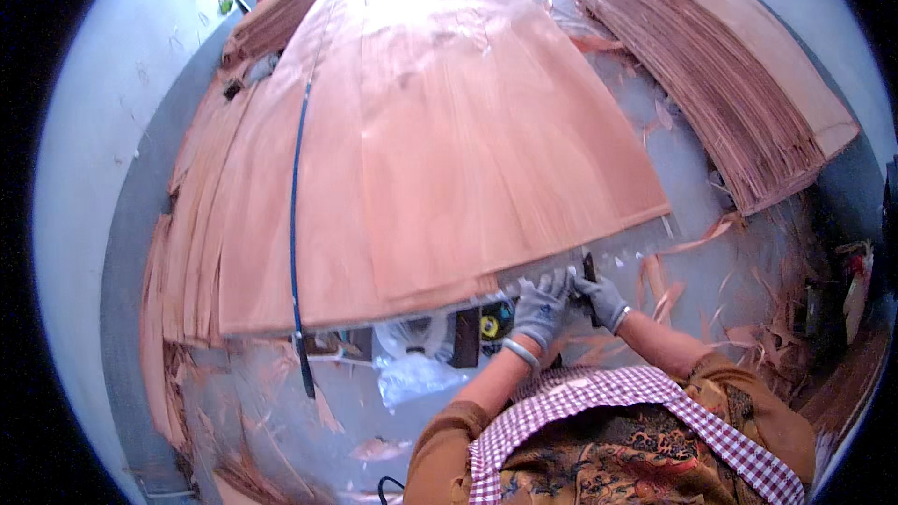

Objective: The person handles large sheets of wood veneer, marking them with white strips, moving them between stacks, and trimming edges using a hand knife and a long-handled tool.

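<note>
My right hand (603, 299), in a grey glove, is closed around a dark, narrow, blade-like tool (588, 273) that stands up out of the fist. Right beside it is my left hand (541, 309), also gloved, its fingers stretched forward and a little apart; their tips come close to the tool and my right fingers. Whether they touch something small there is hard to make out. Both hands are at the near edge of a large stack of thin reddish wood veneer sheets (440, 178), just off its front right part.
A long dark blue rod (297, 196) with a black handle lies over the sheets. Under their near edge sit a clear plastic bag (416, 382) and a yellow-black round item (489, 325). A thick veneer pile (720, 84) stands right. Torn veneer strips (659, 290) litter the floor.
</note>
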A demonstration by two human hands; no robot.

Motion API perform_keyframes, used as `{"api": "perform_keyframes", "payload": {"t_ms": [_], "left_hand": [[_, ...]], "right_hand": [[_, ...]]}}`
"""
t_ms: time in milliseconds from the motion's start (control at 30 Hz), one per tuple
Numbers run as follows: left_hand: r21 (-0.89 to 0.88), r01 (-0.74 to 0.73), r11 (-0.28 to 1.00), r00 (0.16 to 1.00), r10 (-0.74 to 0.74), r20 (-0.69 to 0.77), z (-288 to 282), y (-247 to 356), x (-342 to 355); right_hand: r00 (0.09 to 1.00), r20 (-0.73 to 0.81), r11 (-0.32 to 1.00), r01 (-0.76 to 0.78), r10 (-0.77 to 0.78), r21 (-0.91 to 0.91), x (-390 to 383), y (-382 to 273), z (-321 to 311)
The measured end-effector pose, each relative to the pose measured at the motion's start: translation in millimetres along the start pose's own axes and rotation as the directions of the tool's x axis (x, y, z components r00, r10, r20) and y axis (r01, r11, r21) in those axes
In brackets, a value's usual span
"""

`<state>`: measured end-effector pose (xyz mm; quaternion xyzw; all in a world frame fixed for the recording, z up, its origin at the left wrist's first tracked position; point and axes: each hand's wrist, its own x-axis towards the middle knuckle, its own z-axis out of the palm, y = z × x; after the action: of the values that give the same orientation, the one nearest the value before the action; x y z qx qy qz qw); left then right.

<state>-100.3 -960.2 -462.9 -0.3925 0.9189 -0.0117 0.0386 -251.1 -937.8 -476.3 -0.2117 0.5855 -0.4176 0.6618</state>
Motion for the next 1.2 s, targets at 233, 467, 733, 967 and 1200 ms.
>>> {"api": "perform_keyframes", "payload": {"t_ms": [233, 467, 733, 967, 1200], "left_hand": [[-0.463, -0.217, 0.859, 0.955, 0.089, -0.282, -13.0, -59.2, -31.8], [-0.459, 0.344, 0.819, 0.668, -0.557, -0.493, -4.7, -239.2, -217.7], [-0.557, 0.806, 0.199, 0.171, -0.98, -0.103, 54.4, -316.0, -380.9], [-0.801, 0.589, 0.106, 0.303, -0.948, 0.097, 107.8, -329.5, -379.3], [-0.717, 0.681, 0.149, 0.298, -0.951, 0.084, 75.4, -310.4, -370.5]], "right_hand": [[0.993, -0.118, 0.995, 0.016, -0.027, -0.096, -31.0, 26.9, -19.7], [0.965, -0.256, 0.976, 0.007, 0.051, 0.218, -43.8, 112.2, -51.2], [0.959, -0.176, 0.975, 0.216, -0.222, -0.051, 1.9, 156.7, -29.9], [0.963, -0.168, 0.97, 0.226, -0.21, 0.086, -8.4, 130.7, 8.7], [0.968, -0.209, 0.983, 0.159, -0.138, 0.087, -15.0, 142.6, 4.7]]}}
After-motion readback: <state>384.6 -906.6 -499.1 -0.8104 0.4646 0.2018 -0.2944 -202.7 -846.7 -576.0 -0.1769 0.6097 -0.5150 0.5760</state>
